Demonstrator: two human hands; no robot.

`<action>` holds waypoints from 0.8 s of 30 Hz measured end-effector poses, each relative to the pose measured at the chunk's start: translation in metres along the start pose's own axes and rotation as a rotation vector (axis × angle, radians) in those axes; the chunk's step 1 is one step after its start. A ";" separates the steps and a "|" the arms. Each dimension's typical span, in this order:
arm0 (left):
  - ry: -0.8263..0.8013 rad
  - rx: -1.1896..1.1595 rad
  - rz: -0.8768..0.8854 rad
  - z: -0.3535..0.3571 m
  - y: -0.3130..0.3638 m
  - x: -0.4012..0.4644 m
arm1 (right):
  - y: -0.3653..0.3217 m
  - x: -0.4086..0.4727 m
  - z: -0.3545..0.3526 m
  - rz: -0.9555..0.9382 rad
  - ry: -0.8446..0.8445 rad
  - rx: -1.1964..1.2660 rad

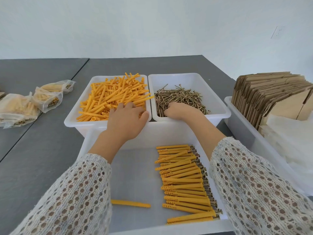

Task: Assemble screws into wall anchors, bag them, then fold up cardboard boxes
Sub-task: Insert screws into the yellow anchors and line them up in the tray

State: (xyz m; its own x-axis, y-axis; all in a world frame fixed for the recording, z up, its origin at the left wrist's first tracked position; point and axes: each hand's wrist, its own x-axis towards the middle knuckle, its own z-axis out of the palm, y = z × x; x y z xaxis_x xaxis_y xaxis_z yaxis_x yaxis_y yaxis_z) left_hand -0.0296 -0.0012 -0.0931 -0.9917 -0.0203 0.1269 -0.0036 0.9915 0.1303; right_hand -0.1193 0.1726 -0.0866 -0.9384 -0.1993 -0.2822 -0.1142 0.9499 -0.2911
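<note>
The assembly step was in hand: the left hand [127, 116] was laid with relaxed fingers on the loose anchors [115, 97] in the far-left bin. The right hand [176, 108] was dug into the screws [181, 97]; its grip could not be told. One piece from each bin was judged to be needed next, for joining.

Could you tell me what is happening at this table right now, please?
A person is putting screws into yellow wall anchors. The left hand reaches into the bin of loose anchors, while the right hand digs into the bin of screws. The near tray holds a row of finished anchors and one lone anchor. Filled bags lie at the left; flat cardboard boxes stand unfolded in a bin at the right.
</note>
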 end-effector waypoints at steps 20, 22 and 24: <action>0.381 -0.460 0.264 0.003 0.008 -0.001 | 0.001 0.005 -0.001 -0.123 -0.091 -0.025; 0.394 -0.470 0.344 0.003 0.011 -0.002 | 0.000 0.006 -0.001 -0.134 -0.093 -0.007; 0.394 -0.476 0.414 0.003 0.013 -0.004 | -0.002 0.008 0.000 -0.093 -0.079 0.019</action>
State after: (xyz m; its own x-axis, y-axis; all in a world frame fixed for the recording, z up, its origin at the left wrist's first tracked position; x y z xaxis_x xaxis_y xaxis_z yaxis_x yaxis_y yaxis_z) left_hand -0.0261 0.0121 -0.0951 -0.7801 0.2097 0.5895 0.5055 0.7665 0.3962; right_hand -0.1263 0.1689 -0.0879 -0.8953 -0.3058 -0.3240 -0.1930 0.9216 -0.3367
